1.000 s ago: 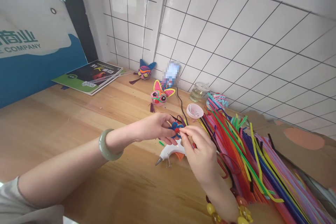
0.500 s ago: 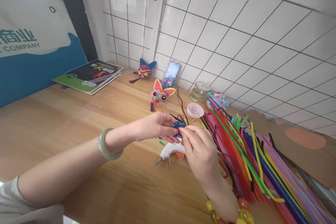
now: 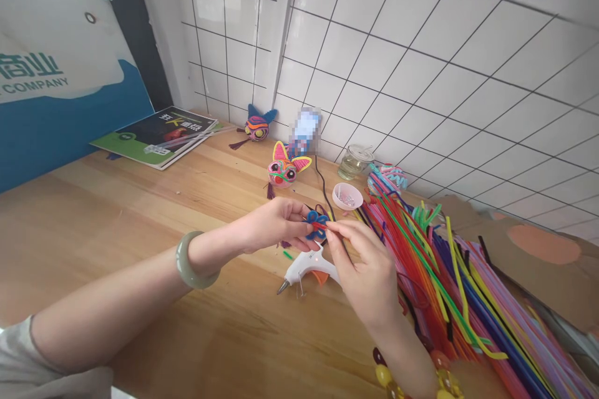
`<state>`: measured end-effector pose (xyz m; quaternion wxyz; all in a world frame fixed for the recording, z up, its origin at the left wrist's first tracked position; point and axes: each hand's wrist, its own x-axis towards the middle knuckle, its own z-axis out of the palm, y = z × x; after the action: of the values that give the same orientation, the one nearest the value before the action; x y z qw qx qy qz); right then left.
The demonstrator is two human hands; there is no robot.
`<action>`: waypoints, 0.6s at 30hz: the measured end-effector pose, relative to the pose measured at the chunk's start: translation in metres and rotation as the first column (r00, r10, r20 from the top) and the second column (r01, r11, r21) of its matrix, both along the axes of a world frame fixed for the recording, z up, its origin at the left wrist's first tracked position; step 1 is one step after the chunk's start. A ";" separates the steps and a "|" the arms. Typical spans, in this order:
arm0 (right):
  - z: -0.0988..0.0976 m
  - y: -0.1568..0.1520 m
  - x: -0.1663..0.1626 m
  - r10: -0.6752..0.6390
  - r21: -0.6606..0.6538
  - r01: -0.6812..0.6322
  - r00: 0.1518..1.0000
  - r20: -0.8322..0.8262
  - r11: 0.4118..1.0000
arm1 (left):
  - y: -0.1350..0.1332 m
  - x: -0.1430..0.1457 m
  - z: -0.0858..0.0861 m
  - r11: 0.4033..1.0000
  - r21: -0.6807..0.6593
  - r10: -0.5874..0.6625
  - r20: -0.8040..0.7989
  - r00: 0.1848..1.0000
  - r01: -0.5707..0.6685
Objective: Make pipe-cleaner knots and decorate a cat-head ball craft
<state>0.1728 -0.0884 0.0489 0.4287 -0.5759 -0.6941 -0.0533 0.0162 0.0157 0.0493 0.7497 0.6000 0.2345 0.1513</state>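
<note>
My left hand [image 3: 276, 224] pinches a small blue pipe-cleaner flower [image 3: 314, 225] above the wooden table [image 3: 140, 218]. My right hand [image 3: 365, 268] meets it from the right, its fingertips closed on a thin red pipe cleaner [image 3: 320, 224] that lies across the flower. A green bangle [image 3: 191, 260] circles my left wrist and a beaded bracelet [image 3: 412, 380] my right. A white glue gun [image 3: 305, 265] lies on the table just under both hands.
A big heap of coloured pipe cleaners [image 3: 449, 287] covers the right side. Two pipe-cleaner cat heads [image 3: 282, 171] [image 3: 258, 126], a pink bowl [image 3: 347, 196], a glass jar [image 3: 354, 163] and a black cord stand near the tiled wall. Booklets [image 3: 156, 136] lie at far left.
The red pipe cleaner has been drawn out across the blue flower, and my right hand has shifted slightly right and down. My left hand stays nearly still.
</note>
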 end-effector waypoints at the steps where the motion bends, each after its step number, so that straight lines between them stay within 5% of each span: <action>1: 0.000 0.000 0.000 -0.004 0.004 0.004 1.000 0.020 1.000 | 0.000 0.000 0.000 1.000 0.009 0.003 -0.002 1.000 -0.003; 18: -0.001 -0.004 -0.004 -0.103 0.138 0.057 0.930 0.352 0.989 | -0.012 0.006 0.005 0.997 -0.033 0.067 0.111 0.992 -0.064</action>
<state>0.1688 -0.0920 0.0474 0.3281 -0.5563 -0.7316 -0.2182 0.0220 0.0037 0.0538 0.7649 0.5717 0.2140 0.2058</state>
